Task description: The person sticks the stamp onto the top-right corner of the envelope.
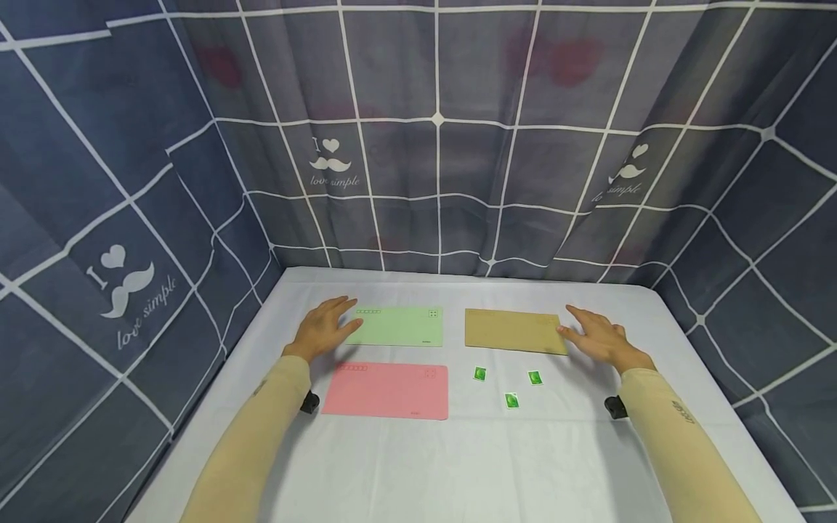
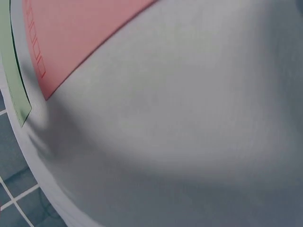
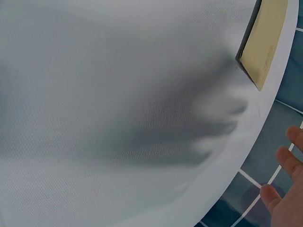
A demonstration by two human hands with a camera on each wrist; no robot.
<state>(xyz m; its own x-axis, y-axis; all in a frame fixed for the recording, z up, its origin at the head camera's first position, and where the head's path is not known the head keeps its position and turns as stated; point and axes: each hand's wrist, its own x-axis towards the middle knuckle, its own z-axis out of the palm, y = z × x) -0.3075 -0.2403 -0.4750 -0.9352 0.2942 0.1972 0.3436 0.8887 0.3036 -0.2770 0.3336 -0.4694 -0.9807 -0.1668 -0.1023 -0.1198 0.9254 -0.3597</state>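
Note:
My left hand (image 1: 325,328), fingers extended and apart, reaches over the left end of a light green envelope (image 1: 399,327). A pink envelope (image 1: 386,392) lies in front of the green one; corners of both show in the left wrist view, pink (image 2: 80,33) and green (image 2: 12,71). On the other side my right hand (image 1: 603,338) is spread at the right end of a brown envelope (image 1: 510,330), its thumb overlapping that edge. Fingers (image 3: 285,158) of this hand appear in the right wrist view, holding nothing. Three small green stamps (image 1: 480,373) lie in front of the brown envelope.
A white cloth (image 1: 471,465) covers the table. Dark blue curtains (image 1: 392,160) with white grid lines stand behind it and along both sides. Each wrist carries a small black camera, such as the one under the right sleeve (image 1: 673,436).

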